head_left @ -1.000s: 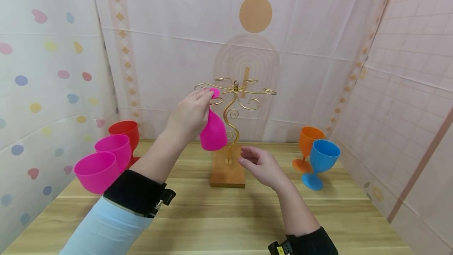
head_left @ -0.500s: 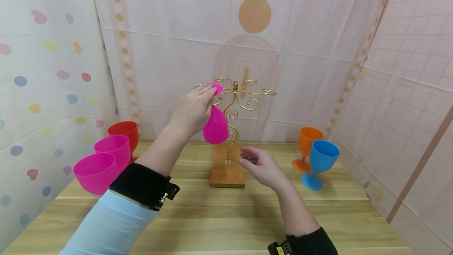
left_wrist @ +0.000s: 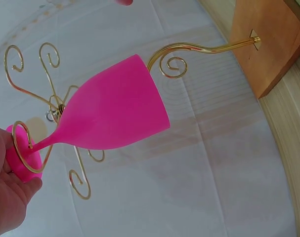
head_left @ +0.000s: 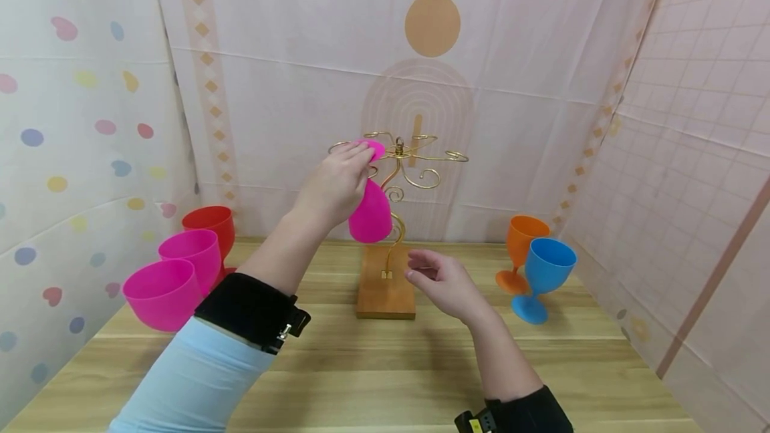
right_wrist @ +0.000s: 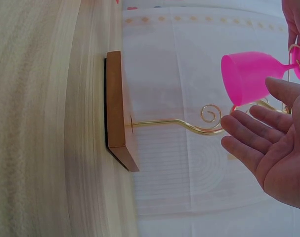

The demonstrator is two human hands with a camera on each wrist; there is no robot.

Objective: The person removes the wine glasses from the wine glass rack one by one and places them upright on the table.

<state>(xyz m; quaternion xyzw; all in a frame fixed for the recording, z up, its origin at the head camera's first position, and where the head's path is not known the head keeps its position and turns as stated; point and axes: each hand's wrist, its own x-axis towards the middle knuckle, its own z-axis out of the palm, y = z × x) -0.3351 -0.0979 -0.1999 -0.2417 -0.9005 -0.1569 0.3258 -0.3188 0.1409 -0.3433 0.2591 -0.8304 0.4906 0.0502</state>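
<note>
My left hand holds a pink goblet upside down by its foot, bowl hanging below. In the left wrist view the stem of the pink goblet passes through a curled hook of the gold wire rack, with the foot on the hook's upper side and my fingers at the foot's edge. The rack has several curled arms on a wavy post rising from a wooden base. My right hand hovers beside the base, fingers loosely bent, holding nothing; its palm faces the rack in the right wrist view.
Two pink goblets and a red goblet stand upright at the left of the wooden table. On the right are an orange goblet and a blue goblet. Patterned cloth hangs behind and at both sides.
My left hand has shifted slightly right and up with the pink goblet, bringing it closer to the rack's post. My right hand has stayed in place.
</note>
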